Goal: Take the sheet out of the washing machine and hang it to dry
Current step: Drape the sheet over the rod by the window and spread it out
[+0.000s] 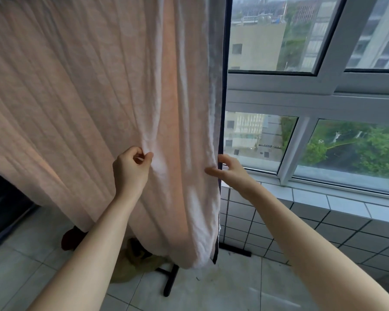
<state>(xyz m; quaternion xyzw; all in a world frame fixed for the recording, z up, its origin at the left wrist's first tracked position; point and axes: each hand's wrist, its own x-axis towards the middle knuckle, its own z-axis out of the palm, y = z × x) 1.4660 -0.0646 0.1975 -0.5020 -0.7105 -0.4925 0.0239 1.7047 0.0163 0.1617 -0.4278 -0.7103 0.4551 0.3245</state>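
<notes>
A large pale pink sheet point(88, 86) hangs down from above and fills the left and middle of the view, wrinkled, its lower end close to the floor. My left hand point(130, 170) pinches a fold of the sheet at mid-height. My right hand point(228, 170) holds the sheet's right edge, thumb on the front and fingers curled behind, beside the black upright pole of the drying rack point(222, 86). What the sheet hangs from is out of view.
The rack's black feet point(170, 281) rest on the tiled floor. A dark washing machine point(2, 209) stands at the left. A tiled sill point(323, 198) and large windows point(279, 34) are on the right. A dark red object and an olive cloth lie under the sheet.
</notes>
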